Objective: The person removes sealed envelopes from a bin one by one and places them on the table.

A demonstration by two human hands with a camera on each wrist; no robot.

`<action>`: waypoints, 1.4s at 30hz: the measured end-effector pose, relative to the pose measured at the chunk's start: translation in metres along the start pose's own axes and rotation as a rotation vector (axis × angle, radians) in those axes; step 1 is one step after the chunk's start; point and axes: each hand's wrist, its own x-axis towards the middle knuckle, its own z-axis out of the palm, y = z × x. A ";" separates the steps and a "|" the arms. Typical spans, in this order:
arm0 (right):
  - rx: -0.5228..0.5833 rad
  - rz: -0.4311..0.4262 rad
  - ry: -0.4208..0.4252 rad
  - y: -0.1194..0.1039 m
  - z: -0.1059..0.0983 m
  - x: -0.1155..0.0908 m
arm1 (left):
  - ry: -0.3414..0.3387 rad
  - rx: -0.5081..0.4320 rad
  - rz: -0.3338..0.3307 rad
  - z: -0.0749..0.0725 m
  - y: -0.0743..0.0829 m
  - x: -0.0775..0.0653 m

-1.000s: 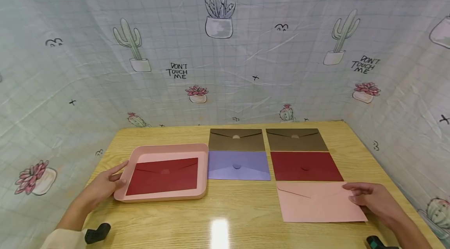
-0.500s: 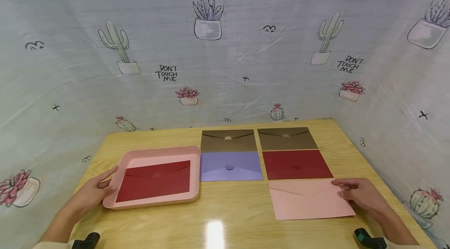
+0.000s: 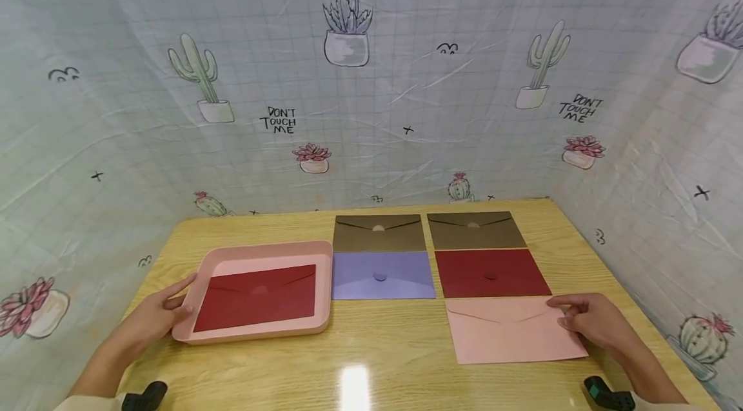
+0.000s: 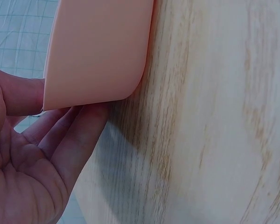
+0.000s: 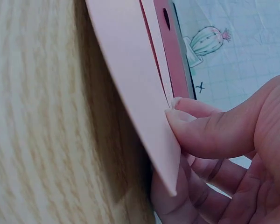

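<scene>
My left hand (image 3: 158,313) grips the left end of a pink tray (image 3: 264,334); in the left wrist view the thumb lies over the tray's rim (image 4: 45,95) and the fingers (image 4: 81,135) reach beneath its corner. A dark red envelope (image 3: 255,308) lies slightly askew in that tray. At the right, my right hand (image 3: 592,320) pinches the right edge of a pink envelope (image 3: 513,340). The right wrist view has the thumb (image 5: 210,135) on top of the pink envelope (image 5: 126,60), other fingers under its corner, and the edge lifted off the wood.
Behind the pink envelope lie a second dark red envelope (image 3: 493,269) and a brown one (image 3: 476,233). Right of the tray are a lilac envelope (image 3: 380,262) and another brown envelope (image 3: 377,240). Cactus-printed cloth (image 3: 371,140) encloses the wooden table (image 3: 395,346).
The head view has turned slightly, so everything sits a little further left in it. Both hands keep their holds, with the tray and pink envelope in about the same places.
</scene>
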 end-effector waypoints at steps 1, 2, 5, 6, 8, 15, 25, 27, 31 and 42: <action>-0.007 -0.004 0.000 0.000 0.000 0.000 | 0.003 0.004 -0.002 0.000 0.001 0.000; -0.015 -0.007 -0.001 0.000 0.000 0.000 | 0.006 0.005 -0.003 0.001 0.001 0.001; -0.029 -0.009 0.000 0.000 0.000 -0.001 | 0.010 0.009 -0.007 0.002 0.002 0.002; -0.032 -0.009 0.000 0.000 0.000 -0.001 | 0.008 0.008 -0.009 0.002 0.002 0.002; -0.032 -0.011 -0.005 0.000 0.001 -0.001 | 0.004 0.001 -0.016 0.002 0.001 0.001; 0.000 -0.040 -0.032 -0.001 0.001 -0.001 | 0.001 -0.009 -0.025 0.002 0.003 -0.001; -0.258 -0.094 0.017 -0.005 -0.001 0.001 | -0.010 -0.027 -0.007 0.001 0.002 -0.001; -0.288 -0.108 0.028 -0.005 -0.001 0.002 | -0.011 -0.031 -0.009 0.001 0.002 -0.001; -0.304 -0.132 0.048 -0.003 0.001 0.002 | -0.014 -0.033 -0.016 0.002 0.002 0.000; -0.248 -0.166 0.033 0.000 -0.002 -0.001 | -0.029 -0.036 -0.009 0.001 0.003 -0.001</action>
